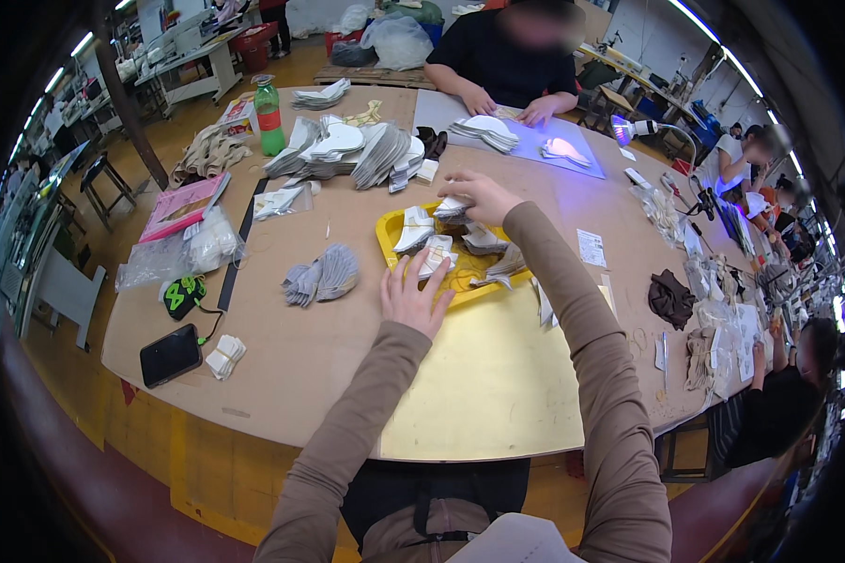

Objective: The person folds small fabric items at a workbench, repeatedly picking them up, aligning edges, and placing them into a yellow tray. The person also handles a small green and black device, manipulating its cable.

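Note:
A yellow tray (385,246) stands on the table in front of me, holding several banded bundles of white and grey cut pieces. My right hand (486,199) reaches over its far side, fingers closed on a bundle of cut pieces (453,212). My left hand (413,298) lies at the tray's near left edge, fingers spread, the tips beside a white bundle (438,251) in the tray. Another bundle (413,228) rests at the tray's left, and grey pieces (503,265) lie at its right. Under the tray's near side is a pale yellow board (483,375).
Large stacks of cut pieces (347,145) and a green bottle (268,117) stand at the far left. A loose grey pile (321,274), a phone (171,356) and a small white bundle (225,357) lie left. Opposite, a person works beside a lit lamp (634,129). Dark cloth (671,299) lies right.

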A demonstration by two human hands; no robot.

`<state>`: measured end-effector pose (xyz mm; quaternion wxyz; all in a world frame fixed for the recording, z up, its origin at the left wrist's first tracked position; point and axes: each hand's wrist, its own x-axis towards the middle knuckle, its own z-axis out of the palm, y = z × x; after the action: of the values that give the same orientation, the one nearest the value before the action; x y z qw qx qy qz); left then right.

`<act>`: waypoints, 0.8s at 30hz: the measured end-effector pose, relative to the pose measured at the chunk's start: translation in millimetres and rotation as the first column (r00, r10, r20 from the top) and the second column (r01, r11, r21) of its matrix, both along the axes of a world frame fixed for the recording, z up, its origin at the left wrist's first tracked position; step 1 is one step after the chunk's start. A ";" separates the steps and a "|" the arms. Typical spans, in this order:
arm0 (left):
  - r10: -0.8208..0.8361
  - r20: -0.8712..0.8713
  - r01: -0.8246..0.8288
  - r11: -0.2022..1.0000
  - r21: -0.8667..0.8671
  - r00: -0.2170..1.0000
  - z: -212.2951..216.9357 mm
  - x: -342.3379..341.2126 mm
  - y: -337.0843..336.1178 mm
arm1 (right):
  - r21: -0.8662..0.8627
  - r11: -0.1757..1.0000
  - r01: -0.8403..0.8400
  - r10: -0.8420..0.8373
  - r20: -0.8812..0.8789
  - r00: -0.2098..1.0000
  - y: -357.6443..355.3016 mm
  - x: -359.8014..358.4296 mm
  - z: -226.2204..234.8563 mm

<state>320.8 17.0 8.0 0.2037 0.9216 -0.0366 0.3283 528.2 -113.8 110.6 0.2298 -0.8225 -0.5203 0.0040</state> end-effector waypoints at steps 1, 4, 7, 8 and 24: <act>0.005 -0.009 -0.005 1.000 -0.008 1.000 0.4 -1.6 -1.6 | -0.014 1.000 -0.018 0.018 -0.016 1.000 1.8 0.2 2.9; -0.012 -0.060 0.011 1.000 -0.018 0.998 3.0 -4.4 -3.7 | -0.090 0.994 -0.054 0.049 -0.059 0.997 4.8 2.3 8.4; -0.024 -0.044 0.024 1.000 0.008 0.999 0.2 -3.0 -3.3 | -0.166 0.984 -0.059 0.041 -0.110 0.993 10.4 -6.1 -1.6; -0.025 -0.025 0.025 0.999 0.023 0.999 -1.2 -2.6 -2.9 | -0.178 0.984 -0.029 0.022 -0.040 0.999 11.4 -10.4 -5.7; 0.069 -0.020 -0.069 0.998 -0.004 0.997 -0.6 -4.9 -12.0 | -0.281 0.840 0.465 -0.514 -0.134 0.847 -98.0 -69.8 -0.6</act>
<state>316.0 5.0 7.4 0.1946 0.9251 -0.0019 0.3262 458.4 -211.8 109.9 0.1748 -0.9449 -0.2612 0.0915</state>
